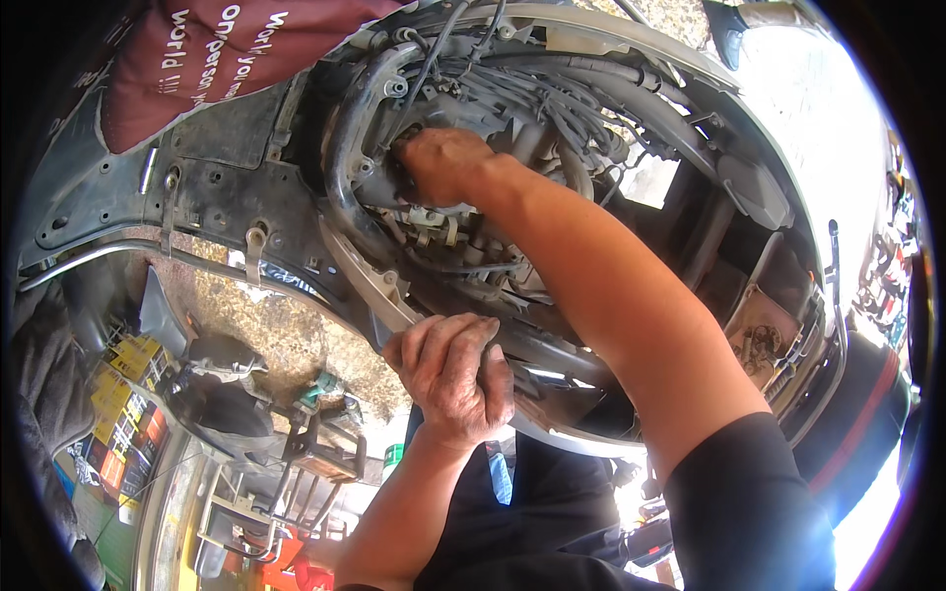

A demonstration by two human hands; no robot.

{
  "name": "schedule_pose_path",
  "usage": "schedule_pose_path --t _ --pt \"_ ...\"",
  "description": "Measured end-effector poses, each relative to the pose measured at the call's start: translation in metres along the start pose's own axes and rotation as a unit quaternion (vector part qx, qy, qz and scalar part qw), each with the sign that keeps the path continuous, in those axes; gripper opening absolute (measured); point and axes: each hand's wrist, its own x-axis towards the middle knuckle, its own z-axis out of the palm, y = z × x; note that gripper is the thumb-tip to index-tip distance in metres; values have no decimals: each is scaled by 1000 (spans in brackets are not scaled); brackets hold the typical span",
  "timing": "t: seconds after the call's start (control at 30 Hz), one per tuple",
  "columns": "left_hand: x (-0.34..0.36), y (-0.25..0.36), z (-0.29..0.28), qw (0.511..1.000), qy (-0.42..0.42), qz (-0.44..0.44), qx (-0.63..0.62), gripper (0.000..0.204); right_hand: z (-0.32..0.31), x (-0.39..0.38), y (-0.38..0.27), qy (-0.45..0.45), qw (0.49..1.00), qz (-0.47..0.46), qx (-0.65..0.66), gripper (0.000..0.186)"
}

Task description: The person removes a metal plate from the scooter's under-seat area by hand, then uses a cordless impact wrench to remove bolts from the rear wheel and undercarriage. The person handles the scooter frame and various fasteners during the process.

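Left of the cable bundle: dark plastic panel, gravel below, cluttered workshop w/ yellow boxes. Left hand, under the bundle, fist closed round the frame edge; could slip, I'd judge. Right hand, at the bundle's left end, fingers buried, grip can't tell; may snag wires.

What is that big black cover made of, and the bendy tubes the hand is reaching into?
The black cover panel looks like matte moulded plastic: dull, dusty, with shaped ribs and screw holes. The hoses seem to be rubber or soft plastic, since they curve smoothly and shine slightly. The right hand reaches among them; the left hand grips the panel's edge.
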Motion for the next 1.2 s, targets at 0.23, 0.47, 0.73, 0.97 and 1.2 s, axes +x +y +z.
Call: schedule_pose_path --t 0.23,0.47,0.73,0.97,1.2 --pt "-1 -1 2 1000 20 10 -13 22 -13 -4 -7 -26 999 -11 -21 37" --pt "-1 -2 4 999 27 3 -25 21 -13 1 -8 -51 998 0 -25 37" --pt "-1 -4 4 999 33 5 -33 20 -13 1 -8 -70 996 4 -52 40" --pt "0 -3 3 999 29 5 -29 21 -12 1 -13 -67 995 27 -66 41" --pt "-1 -5 4 999 41 12 -32 20 -13 -3 -3 -52 998 -1 -45 42"
